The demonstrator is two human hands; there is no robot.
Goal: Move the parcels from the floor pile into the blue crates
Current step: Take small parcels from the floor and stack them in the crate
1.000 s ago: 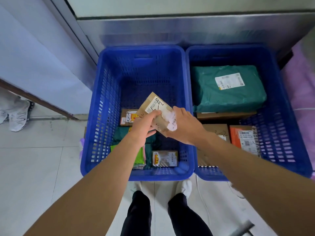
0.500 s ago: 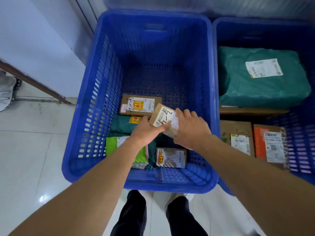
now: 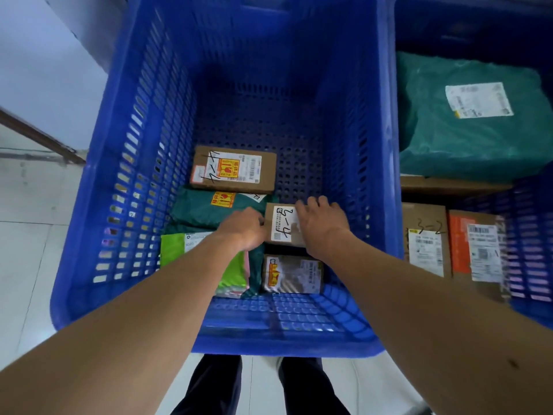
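View from a head-worn camera, looking straight down into two blue plastic crates side by side on a pale tiled floor (image 3: pixel 30 235). Both bare forearms reach into the left crate (image 3: pixel 89 235).

Between the hands is a small cardboard box (image 3: pixel 284 226), deep in the left crate and right of centre. Its white label faces up, with handwritten marks. The left hand (image 3: pixel 245 229) has its fingers curled against the box's left edge. The right hand (image 3: pixel 321 226) is bent over the right side, with its fingers (image 3: pixel 314 202) hooked past the far edge. Each hand grips one side, probably to keep the box level and the label readable as it is set down. Whether it already rests on something cannot be told.

The box sits in a gap among other parcels, just past a shiny packet (image 3: pixel 293 274), right of a dark green bag (image 3: pixel 209 208), and nearer than a brown box (image 3: pixel 233 169). A lime green bag (image 3: pixel 176 250) lies at the near left. All show labels upward, which suggests deliberate sorting.

The right crate (image 3: pixel 532 235) holds a large green bag (image 3: pixel 472 121) lying on top of cardboard, a labelled box (image 3: pixel 425 238) and an orange-marked box (image 3: pixel 475 244).

The floor pile is out of view, so the remaining work cannot be judged. Dark trouser legs (image 3: pixel 215 384) stand below.
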